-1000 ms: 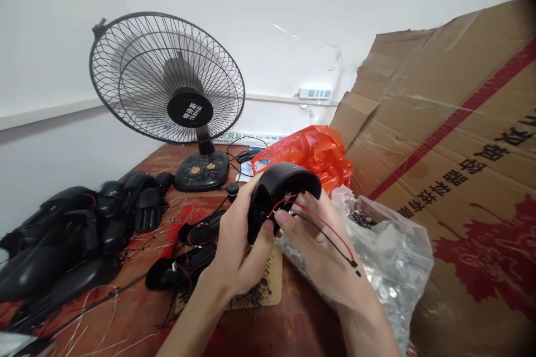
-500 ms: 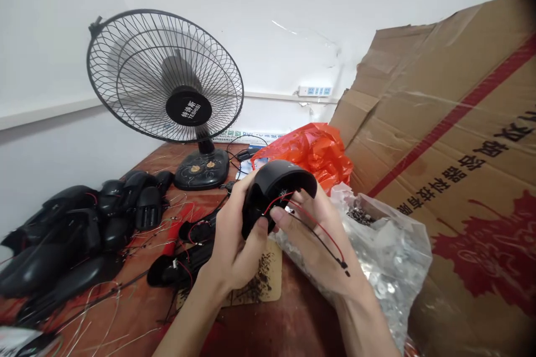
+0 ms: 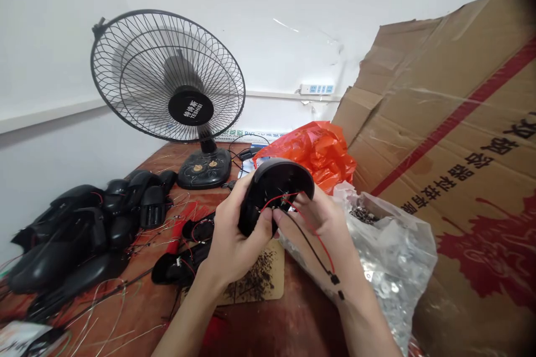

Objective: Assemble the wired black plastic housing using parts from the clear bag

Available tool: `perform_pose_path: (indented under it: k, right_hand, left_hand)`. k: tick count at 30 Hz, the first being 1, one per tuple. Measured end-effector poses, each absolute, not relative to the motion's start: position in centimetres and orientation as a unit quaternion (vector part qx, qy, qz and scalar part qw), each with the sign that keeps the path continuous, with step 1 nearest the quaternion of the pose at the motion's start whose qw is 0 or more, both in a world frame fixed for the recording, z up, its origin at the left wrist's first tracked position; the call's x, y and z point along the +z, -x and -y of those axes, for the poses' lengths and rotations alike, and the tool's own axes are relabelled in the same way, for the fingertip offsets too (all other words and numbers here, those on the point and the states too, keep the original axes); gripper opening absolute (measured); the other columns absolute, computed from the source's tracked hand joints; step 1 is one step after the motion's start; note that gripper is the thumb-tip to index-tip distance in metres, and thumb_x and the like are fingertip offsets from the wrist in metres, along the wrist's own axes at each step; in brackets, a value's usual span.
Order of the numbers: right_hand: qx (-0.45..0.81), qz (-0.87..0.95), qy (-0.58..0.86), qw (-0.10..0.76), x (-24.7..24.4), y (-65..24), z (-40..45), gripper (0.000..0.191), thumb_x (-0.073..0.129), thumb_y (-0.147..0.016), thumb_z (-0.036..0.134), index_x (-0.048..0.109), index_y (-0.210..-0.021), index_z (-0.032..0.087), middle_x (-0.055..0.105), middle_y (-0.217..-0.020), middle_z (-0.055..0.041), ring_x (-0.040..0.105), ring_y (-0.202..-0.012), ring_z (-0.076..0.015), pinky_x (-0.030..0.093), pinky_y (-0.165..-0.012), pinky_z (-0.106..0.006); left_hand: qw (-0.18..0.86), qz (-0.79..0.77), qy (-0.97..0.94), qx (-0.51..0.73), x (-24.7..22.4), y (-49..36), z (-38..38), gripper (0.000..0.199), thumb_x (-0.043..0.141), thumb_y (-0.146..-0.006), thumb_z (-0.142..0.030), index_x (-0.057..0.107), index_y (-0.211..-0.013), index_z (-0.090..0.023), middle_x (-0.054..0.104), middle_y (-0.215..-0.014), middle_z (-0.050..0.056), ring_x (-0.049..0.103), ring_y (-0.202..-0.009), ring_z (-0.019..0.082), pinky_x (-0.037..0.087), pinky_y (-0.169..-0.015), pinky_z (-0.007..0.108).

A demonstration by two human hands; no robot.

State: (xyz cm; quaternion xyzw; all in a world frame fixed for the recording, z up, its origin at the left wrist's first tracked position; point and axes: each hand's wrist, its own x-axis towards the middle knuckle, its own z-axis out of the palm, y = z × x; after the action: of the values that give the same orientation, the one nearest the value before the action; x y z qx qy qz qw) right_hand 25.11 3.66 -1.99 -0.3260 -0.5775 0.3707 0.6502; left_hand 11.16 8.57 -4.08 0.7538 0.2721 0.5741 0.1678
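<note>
Holding the shell (image 3: 256,192) between a partly curled left hand (image 3: 237,237) and a partly curled right hand (image 3: 324,240), apparently pressing both thumbs near the wires (image 3: 302,230) inside.

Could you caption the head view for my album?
Two hands hold a black shell trailing red and black wires.

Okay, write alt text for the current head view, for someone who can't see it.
Left hand and right hand hold a black curved shell with red and black wires above a table. Behind are a fan and an orange bag; black parts lie left, a cardboard box stands right.
</note>
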Motion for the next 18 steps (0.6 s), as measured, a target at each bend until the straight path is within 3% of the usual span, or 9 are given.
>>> perform_pose_path:
  k: [7,11,18]
  right_hand:
    - [0.365,0.559,0.351,0.657,-2.11,-25.13,-4.00,0.043,0.076,-0.075,0.009,0.064,-0.112,0.026,0.069,-0.098,-0.0022,0.068,-0.084,-0.0176,0.059,-0.067,-0.026]
    - [0.341,0.568,0.342,0.666,-2.13,-24.93,-3.78,0.044,0.074,-0.074,0.006,0.065,-0.113,0.025,0.070,-0.098,-0.0021,0.068,-0.084,-0.0174,0.059,-0.066,-0.026]
    - [0.299,0.586,0.341,0.671,-1.86,-24.68,-3.38,0.046,0.069,-0.074,0.001,0.067,-0.113,0.026,0.072,-0.098,-0.0007,0.069,-0.084,-0.0166,0.060,-0.068,-0.025]
  left_hand:
    - [0.198,-0.251,-0.754,0.574,-3.86,-10.86,-9.04,0.051,0.066,-0.080,-0.017,0.061,-0.130,-0.019,0.072,-0.101,0.003,0.067,-0.083,0.017,0.056,-0.076,0.024]
    - [0.172,-0.236,-0.747,0.597,-4.30,-10.66,-9.38,0.053,0.070,-0.075,-0.017,0.063,-0.127,-0.021,0.073,-0.087,0.001,0.065,-0.067,0.014,0.055,-0.065,0.022]
    - [0.143,-0.249,-0.742,0.606,-4.33,-10.53,-9.39,0.055,0.071,-0.075,-0.027,0.064,-0.130,-0.020,0.076,-0.096,0.004,0.069,-0.071,0.017,0.058,-0.066,0.025]
